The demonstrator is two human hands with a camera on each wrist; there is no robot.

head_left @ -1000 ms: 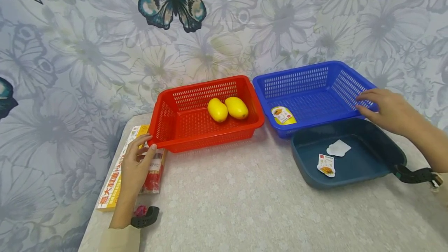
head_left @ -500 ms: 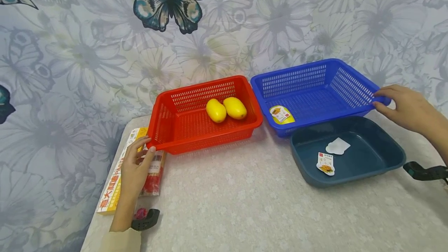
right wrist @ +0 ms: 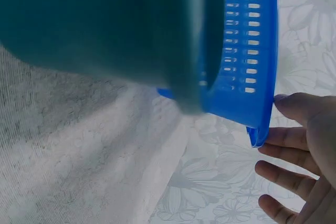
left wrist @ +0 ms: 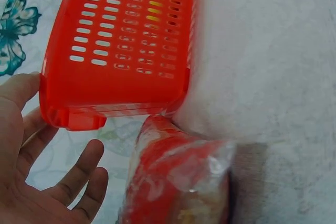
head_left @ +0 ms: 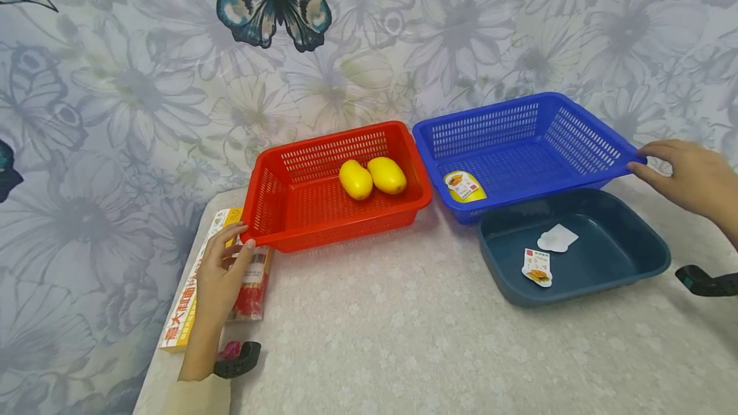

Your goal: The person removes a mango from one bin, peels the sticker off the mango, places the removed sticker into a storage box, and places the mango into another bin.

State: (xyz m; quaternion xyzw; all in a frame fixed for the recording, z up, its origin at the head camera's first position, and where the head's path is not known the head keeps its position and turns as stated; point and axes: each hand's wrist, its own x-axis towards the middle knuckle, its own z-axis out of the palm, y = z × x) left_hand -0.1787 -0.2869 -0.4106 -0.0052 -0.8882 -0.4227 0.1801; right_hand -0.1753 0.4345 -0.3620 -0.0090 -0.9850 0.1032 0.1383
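At the left, the red plastic basket (head_left: 334,235) holds two yellow mangoes (head_left: 355,179). My left hand (head_left: 221,274) pinches its near left corner, thumb on the rim and a finger under it in the left wrist view; the other fingers are spread. The blue basket (head_left: 496,200), at the right, holds a yellow fruit with a white printed label (head_left: 463,186) on it. My right hand (head_left: 692,175) pinches this basket's near right corner between thumb and fingers. In the right wrist view the lower fingers of the right hand (right wrist: 310,150) are apart from the rim.
A dark teal tray (head_left: 576,290) stands before the blue basket, with a printed label (head_left: 537,268) and a white label (head_left: 557,238) in it. Left of the red basket lie a yellow-and-white pasta box (head_left: 184,306) and a red clear-wrapped packet (head_left: 250,300). A patterned wall is behind.
My right hand has moved right, from over the blue basket's near right rim to its outer corner. My left hand stays at the red basket's corner. The head view has shifted slightly.
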